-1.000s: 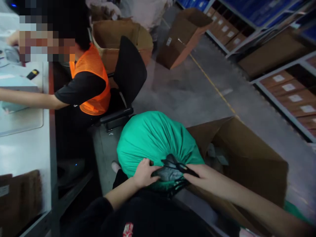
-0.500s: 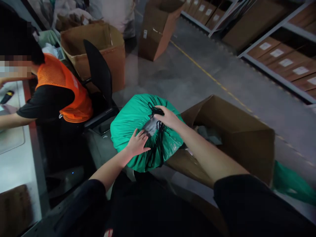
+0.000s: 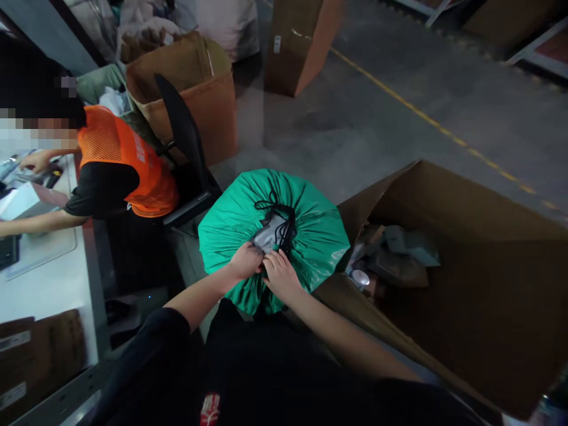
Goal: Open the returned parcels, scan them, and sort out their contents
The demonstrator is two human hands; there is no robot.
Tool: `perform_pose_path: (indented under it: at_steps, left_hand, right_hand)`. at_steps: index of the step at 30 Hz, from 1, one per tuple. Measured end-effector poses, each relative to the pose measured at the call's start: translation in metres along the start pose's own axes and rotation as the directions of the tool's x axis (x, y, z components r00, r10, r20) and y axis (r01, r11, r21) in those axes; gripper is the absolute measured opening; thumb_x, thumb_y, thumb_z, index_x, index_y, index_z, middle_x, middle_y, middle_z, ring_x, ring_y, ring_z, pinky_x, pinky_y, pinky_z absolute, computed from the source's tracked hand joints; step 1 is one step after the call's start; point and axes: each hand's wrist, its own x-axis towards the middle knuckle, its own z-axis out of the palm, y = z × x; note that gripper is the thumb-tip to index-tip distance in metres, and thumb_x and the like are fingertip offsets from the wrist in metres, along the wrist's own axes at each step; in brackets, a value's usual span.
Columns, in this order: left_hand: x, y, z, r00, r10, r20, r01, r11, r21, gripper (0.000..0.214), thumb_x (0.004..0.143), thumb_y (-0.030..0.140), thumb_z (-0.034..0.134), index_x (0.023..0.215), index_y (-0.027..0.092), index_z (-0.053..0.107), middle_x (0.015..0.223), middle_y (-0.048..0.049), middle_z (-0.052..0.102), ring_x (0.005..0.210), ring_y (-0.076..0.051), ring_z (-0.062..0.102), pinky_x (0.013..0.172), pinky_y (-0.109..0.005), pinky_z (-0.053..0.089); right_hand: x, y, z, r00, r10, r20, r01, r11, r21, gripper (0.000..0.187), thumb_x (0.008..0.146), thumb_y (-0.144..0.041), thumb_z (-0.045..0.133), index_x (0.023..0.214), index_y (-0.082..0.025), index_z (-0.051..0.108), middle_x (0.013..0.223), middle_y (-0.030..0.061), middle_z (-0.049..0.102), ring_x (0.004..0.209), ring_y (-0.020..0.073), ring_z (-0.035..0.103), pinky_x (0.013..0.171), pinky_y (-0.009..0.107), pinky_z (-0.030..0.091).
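Note:
A full green drawstring bag [image 3: 231,207] bulges right in front of my body, its mouth gathered into folds. Black cord [image 3: 287,220] loops around and across the mouth, and something grey and plastic-looking [image 3: 267,234] shows through the small opening. My left hand [image 3: 247,260] is closed on the near-left rim of the mouth. Right beside it, my right hand [image 3: 283,275] has its fingers bent over the near rim, closed on the fabric. The fingertips of both hands almost meet, and what lies under them is partly hidden.
A large open carton [image 3: 479,272] with packages inside stands at my right. On the left, a co-worker in an orange vest [image 3: 142,171] sits on a black chair [image 3: 184,127] at a white table [image 3: 39,296]. More cartons [image 3: 213,118] stand behind.
My right hand has come from the far side of the bag's mouth to the near rim, beside my left. My left hand has closed from spread fingers. The view has shifted.

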Motion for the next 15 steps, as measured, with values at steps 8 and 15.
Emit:
perform_pose_path:
  at_steps: [8,15]
  left_hand:
    - [-0.019,-0.04,-0.024,0.999,0.043,0.028,-0.041,0.996,-0.076,0.045,0.07,0.052,0.085,0.092,0.014,0.078,0.094,-0.0145,0.077,0.103,-0.032,0.065,0.109,-0.042,0.033]
    - [-0.106,0.021,-0.031,0.996,-0.064,-0.056,0.056,0.988,-0.141,0.036,0.093,0.051,0.064,0.097,0.018,0.078,0.097,-0.0151,0.076,0.104,-0.031,0.064,0.108,-0.049,0.031]
  right_hand:
    - [0.066,-0.005,-0.021,0.928,-0.133,0.347,0.18,0.978,-0.108,0.046,0.076,-0.05,0.085,0.097,-0.011,0.074,0.091,0.018,0.076,0.088,0.0332,0.072,0.079,0.039,0.054]
    - [0.011,-0.051,-0.041,0.899,-0.194,0.392,0.287,0.937,-0.196,0.031,0.096,-0.041,0.065,0.101,-0.013,0.075,0.088,0.0164,0.077,0.084,0.0284,0.075,0.072,0.033,0.047]
